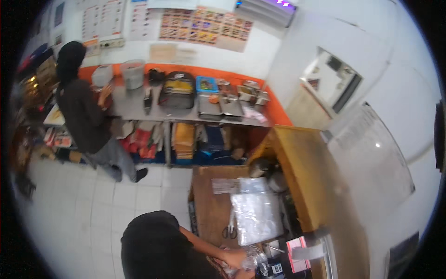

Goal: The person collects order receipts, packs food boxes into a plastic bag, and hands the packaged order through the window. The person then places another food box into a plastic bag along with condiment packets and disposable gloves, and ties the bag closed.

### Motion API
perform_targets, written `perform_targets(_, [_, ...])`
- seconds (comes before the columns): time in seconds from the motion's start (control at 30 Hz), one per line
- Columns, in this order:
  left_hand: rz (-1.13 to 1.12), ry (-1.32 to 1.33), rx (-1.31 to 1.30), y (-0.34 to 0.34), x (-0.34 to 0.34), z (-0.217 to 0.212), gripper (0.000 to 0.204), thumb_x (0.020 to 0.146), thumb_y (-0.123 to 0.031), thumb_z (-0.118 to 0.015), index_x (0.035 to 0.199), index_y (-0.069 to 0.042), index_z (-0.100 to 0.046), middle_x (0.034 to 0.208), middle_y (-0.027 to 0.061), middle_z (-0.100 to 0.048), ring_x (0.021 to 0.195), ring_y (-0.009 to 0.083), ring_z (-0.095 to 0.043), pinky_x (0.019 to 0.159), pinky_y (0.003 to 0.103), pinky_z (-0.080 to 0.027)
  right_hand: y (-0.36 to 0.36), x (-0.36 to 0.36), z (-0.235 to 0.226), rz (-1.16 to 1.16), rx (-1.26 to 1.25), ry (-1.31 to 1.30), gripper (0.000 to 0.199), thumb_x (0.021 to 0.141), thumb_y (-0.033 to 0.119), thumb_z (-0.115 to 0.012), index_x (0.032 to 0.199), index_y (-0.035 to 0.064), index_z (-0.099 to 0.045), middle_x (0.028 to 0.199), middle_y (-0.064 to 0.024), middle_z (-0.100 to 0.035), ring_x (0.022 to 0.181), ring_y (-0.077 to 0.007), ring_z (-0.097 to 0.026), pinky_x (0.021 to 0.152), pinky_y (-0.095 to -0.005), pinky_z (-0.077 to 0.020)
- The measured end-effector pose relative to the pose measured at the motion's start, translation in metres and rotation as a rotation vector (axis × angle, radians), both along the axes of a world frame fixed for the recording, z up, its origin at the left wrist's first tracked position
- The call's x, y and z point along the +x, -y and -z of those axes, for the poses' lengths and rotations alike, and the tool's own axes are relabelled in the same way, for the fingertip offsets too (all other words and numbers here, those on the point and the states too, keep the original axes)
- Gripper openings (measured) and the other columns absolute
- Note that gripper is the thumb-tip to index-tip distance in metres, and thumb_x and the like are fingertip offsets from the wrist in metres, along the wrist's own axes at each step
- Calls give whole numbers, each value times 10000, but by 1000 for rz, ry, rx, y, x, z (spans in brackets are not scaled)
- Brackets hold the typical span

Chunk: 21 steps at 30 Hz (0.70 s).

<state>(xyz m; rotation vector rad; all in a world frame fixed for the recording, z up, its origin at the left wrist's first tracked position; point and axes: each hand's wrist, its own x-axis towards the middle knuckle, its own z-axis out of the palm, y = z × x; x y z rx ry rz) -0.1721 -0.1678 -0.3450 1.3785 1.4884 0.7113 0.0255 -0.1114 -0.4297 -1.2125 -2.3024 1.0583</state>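
My left arm, in a loose black sleeve, comes in from the lower edge and bends to the right. My left hand (234, 257) is closed around a crumpled piece of clear plastic (254, 258), which looks like a bag. At the very bottom edge, only part of my right hand (245, 275) shows, close under the left one; its fingers are cut off. Just beyond my hands, a stack of clear plastic bags (258, 218) lies on the brown table (209, 186). Beside the stack lies a pair of scissors (229, 231).
To the right are a pink-and-white box (298, 255) and a wooden ledge (302, 176). Metal pots (278, 180) stand behind the bags. Along the far wall, a steel counter (125, 104) bears trays and tubs. Another person (83, 107) stands there at the left.
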Motion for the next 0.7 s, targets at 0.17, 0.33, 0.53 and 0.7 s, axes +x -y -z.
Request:
perform_targets(0.17, [-1,-3,419,-18,17,21,237,696,-246,-747,815,-49,-691,784,118,-685,692,243,-659,630,395,-515,-36,67,60,-228,308,99,289,877,247,-670,1063,27,-694,956,-190,-704,807,-337,-661,741,-406,-523])
perform_targets(0.33, [-38,-53,389,-16,5,55,277,712,-329,-746,826,-82,-698,784,105,-679,706,241,-648,633,401,-508,-18,-16,-13,-249,104,79,268,886,229,-666,1063,29,-693,953,-183,-706,797,-333,-658,738,-400,-524])
perform_targets(0.53, [55,-106,343,-27,1,77,330,730,-429,-745,840,-120,-707,783,89,-672,723,240,-635,636,410,-501,4,-59,-67,-260,7,64,278,885,234,-670,1073,30,-691,971,-183,-703,810,-332,-658,746,-402,-523])
perform_targets(0.7, [84,-154,113,-20,-14,100,367,743,-496,-744,850,-146,-713,782,79,-668,734,238,-626,639,415,-495,7,-80,-87,-340,-28,66,286,884,239,-673,1081,31,-689,985,-183,-701,821,-331,-658,753,-403,-522])
